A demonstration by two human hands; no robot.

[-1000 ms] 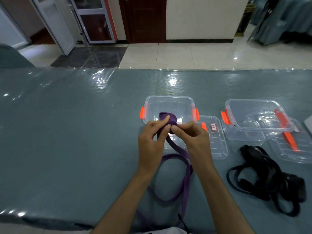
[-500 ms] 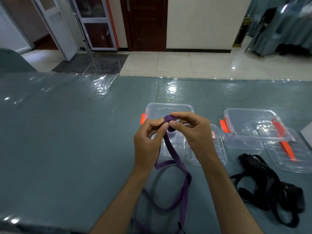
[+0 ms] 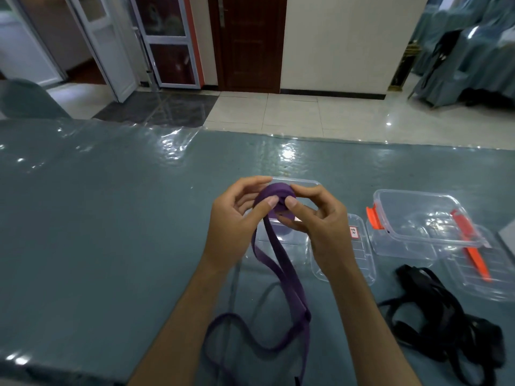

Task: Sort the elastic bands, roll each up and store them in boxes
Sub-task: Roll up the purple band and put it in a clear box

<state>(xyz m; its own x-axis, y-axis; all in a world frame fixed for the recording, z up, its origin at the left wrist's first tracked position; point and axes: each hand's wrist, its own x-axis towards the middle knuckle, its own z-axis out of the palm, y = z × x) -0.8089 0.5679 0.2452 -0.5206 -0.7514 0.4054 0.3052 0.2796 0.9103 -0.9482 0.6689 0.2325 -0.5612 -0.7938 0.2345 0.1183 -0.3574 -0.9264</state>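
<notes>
Grip: my left hand and right hand pinch the purple band roll
Tail: hangs straight down toward me

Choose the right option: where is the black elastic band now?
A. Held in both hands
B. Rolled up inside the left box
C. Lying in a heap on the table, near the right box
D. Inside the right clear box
C: the black elastic band lies loose on the table, in front of the right box, while both hands hold the purple band.
</notes>
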